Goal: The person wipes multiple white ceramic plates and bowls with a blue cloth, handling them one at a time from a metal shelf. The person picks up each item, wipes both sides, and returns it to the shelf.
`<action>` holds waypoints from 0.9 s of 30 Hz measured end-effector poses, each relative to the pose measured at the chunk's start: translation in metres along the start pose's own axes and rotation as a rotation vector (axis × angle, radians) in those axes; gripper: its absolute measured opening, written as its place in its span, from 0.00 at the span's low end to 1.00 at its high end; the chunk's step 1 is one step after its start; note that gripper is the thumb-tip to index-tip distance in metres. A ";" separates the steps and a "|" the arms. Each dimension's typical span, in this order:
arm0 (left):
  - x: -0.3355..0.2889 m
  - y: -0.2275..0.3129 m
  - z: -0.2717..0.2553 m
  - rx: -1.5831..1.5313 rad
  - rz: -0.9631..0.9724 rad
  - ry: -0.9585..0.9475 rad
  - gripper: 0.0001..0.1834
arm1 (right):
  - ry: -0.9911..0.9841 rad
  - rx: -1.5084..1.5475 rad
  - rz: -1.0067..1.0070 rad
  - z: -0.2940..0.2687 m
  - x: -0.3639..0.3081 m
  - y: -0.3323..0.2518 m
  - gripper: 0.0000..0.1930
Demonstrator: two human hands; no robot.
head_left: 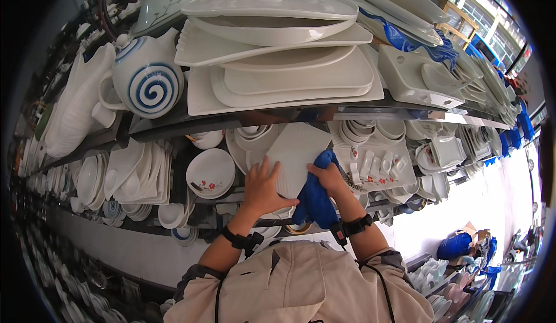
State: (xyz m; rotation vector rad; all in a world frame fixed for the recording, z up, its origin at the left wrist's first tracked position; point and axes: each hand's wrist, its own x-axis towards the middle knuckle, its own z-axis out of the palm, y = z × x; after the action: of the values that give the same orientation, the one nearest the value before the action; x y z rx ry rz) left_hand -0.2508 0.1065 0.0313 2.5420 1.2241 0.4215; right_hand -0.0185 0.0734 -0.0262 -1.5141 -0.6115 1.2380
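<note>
A white plate with straight, angled edges and a faintly ribbed surface (pixel 298 155) stands tilted in front of me at the lower shelf. My left hand (pixel 260 188) grips its left and lower edge, fingers spread along the side and thumb at the bottom corner. In my right hand (pixel 329 178) is a bunched blue cloth (pixel 315 200), which hangs down beside the plate's lower right edge. The right fingertips reach the plate's right edge. Part of the cloth is hidden behind my right hand. Both wrists wear black straps.
Above, a dark shelf edge (pixel 255 117) carries stacked white platters (pixel 295 83) and a teapot with a blue spiral (pixel 152 88). Left of my hands leans a round plate with red flowers (pixel 211 173). A square flowered tray with small dishes (pixel 399 169) lies to the right.
</note>
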 end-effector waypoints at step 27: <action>0.002 0.011 0.002 0.082 -0.021 -0.022 0.60 | -0.039 -0.235 -0.022 -0.062 -0.101 -0.076 0.23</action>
State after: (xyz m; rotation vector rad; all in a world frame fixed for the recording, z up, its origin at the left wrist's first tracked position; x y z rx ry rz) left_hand -0.2412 0.1017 0.0341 2.5923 1.2841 0.3450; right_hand 0.0201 -0.0124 0.0780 -1.6748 -0.8205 1.2137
